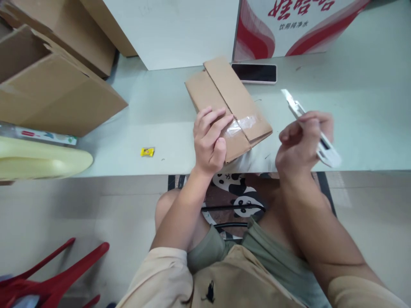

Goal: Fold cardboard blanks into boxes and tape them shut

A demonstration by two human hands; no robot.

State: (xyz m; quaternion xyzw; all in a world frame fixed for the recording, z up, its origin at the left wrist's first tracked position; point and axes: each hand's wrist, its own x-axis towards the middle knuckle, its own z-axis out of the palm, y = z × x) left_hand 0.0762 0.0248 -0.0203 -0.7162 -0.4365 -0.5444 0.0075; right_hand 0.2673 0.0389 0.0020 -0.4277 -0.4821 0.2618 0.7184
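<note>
A flat brown cardboard parcel (pixel 221 92) lies on the pale table (pixel 160 111), its flaps sealed with clear tape (pixel 244 124). My left hand (pixel 210 141) rests on the parcel's near end, fingers spread flat over the cardboard by the tape. My right hand (pixel 302 141) is closed round a white utility knife (pixel 310 126), held above the table to the right of the parcel. Its blade is extended and points up and away to the left.
A black phone (pixel 255 72) lies just behind the parcel. A red and white carton (pixel 289 25) stands at the back right. Large cardboard boxes (pixel 54 81) fill the left side. A small yellow sweet (pixel 147 152) sits near the table's front edge. Red chair legs (pixel 48 278) show on the floor.
</note>
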